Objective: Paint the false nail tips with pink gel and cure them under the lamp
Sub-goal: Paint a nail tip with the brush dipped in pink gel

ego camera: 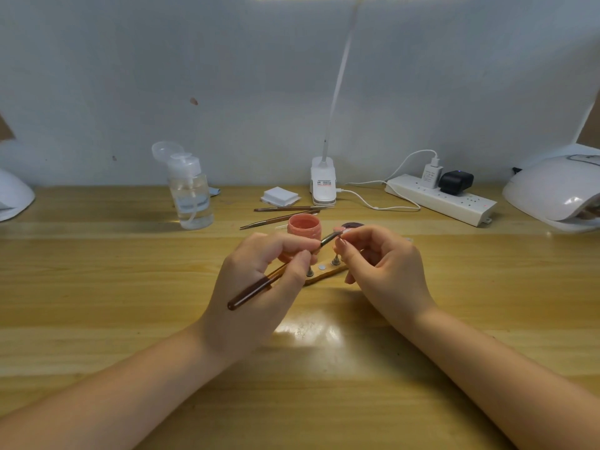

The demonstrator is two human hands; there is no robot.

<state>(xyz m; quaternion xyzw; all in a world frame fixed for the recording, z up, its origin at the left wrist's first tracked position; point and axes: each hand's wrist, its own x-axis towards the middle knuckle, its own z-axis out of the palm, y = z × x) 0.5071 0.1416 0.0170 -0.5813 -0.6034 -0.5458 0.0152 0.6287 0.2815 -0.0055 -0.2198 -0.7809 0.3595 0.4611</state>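
1. Curing lamp [552,190]: white dome, well off to the right hand's far side; not yet in use.
2. Left hand [259,280]: fingers curled round a brown-handled brush [256,287], its bristles touching the nail tip.
3. Right hand [386,267]: pinches a pink-coated false nail tip [341,229] at its fingertips.
4. Pink gel jar [303,228]: open, just beyond the left hand.
5. Wooden stand [324,275]: between the hands, pegs bare.
6. Step, as judged: painting; next calls for steady strokes, then reseating the tip.
7. Clip lamp base [323,186]: label too small to read.
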